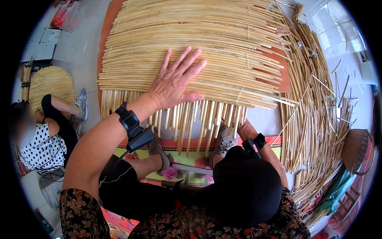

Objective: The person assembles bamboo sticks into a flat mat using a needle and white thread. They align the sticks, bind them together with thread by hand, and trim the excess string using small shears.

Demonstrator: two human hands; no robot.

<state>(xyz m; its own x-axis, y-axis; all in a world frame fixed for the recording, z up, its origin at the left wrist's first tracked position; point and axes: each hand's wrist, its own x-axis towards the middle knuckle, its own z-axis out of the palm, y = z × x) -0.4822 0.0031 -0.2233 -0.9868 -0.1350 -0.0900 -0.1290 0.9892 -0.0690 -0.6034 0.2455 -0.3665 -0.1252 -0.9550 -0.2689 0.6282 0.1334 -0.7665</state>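
A mat of pale reed stalks (159,36), laid side by side and crossed by thin stitch lines, spreads in front of me. Flat on its near part rests my left hand (177,77), palm down with the fingers spread. Under the mat's near edge, a second layer of stalks (187,123) runs toward me, its uneven ends sticking out. My right hand (247,130) is low at the right end of these stalks, partly beneath them. Its fingers are mostly hidden, so its grip does not show.
An orange-brown board (105,36) lies under the mat. Loose reed stalks (306,103) are heaped along the right, near a woven basket (355,151). A flowered cloth (171,173) is under my feet. At left sits another person (43,139) beside a rounded reed mat (51,85).
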